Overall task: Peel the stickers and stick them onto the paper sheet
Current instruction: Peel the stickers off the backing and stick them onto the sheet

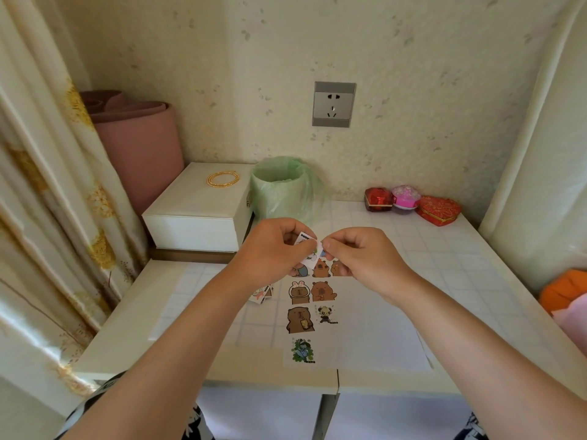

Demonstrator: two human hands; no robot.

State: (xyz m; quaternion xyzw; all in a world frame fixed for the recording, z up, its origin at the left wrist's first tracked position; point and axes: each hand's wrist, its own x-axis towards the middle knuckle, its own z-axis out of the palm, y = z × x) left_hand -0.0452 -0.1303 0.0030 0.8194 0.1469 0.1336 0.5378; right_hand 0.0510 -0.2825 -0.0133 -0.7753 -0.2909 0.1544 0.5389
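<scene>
A small white sticker with a green drawing is held up above the table between both hands. My left hand pinches its left side, and my right hand pinches its right edge with thumb and forefinger. Below them a white paper sheet lies on the table. Several cartoon stickers, mostly brown animals, are stuck on it in two columns. A green one sits near the sheet's front edge. A small pile of loose stickers lies left of the columns.
A white box with a gold bead ring stands at the back left. A bin lined with a green bag is behind my hands. Red and pink gift boxes sit at the back right. An orange object lies at the right edge.
</scene>
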